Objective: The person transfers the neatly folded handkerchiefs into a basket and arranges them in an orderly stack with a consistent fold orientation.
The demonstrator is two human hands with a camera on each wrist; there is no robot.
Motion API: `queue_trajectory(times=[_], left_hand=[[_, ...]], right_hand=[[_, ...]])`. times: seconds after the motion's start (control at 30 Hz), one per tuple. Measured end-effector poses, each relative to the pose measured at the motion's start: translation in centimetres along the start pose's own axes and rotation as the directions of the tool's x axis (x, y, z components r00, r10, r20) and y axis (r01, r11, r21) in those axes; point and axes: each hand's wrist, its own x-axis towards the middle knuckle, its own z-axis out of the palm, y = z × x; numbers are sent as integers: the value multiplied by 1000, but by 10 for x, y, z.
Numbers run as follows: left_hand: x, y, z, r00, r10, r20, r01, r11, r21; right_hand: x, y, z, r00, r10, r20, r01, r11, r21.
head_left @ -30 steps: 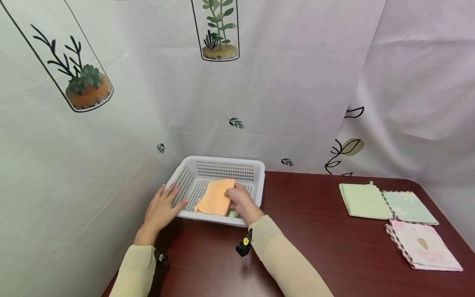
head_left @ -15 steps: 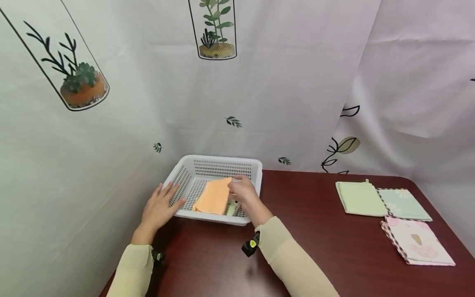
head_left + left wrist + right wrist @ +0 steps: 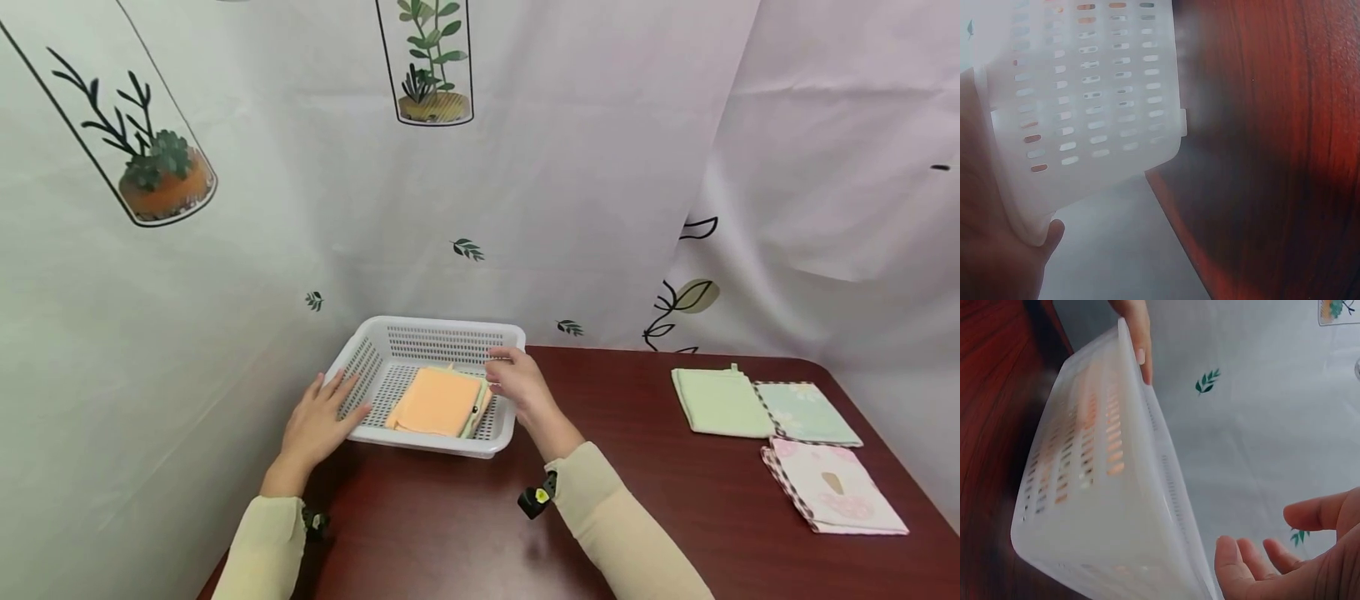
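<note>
A folded orange towel (image 3: 437,402) lies inside a white plastic basket (image 3: 420,445). Under its right side shows the edge of a light green cloth (image 3: 482,402) with a small dark spot. My left hand (image 3: 318,425) rests on the basket's left rim, fingers spread; its thumb shows near the rim corner in the left wrist view. Over the basket's right rim is my right hand (image 3: 525,388), holding nothing. Its fingers (image 3: 1230,556) are loosely bent and apart from the thumb in the right wrist view.
On the right of the dark red table (image 3: 600,417) lie three folded cloths: a light green one (image 3: 722,402), a pale mint one with checked edging (image 3: 806,412) and a pink-and-white one (image 3: 834,485). A patterned curtain (image 3: 585,208) hangs behind and left of the basket.
My right hand has let go of the orange towel and moved right to the basket's rim. The towel now lies flatter over the green cloth. My left hand has stayed on the rim.
</note>
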Motion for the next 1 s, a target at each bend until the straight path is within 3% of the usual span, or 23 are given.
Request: queue_trajectory(times=[0.2,1.0], left_hand=[[1,-3,0,1000,23,-11,-23,1000,5],[1,-1,-1,1000,10,3,-10,1000,0]], right_hand=[[0,-1,-8,1000,6,-15,-6,1000,-26],[5,0,-47,999,-21,-27,19,996,-82]])
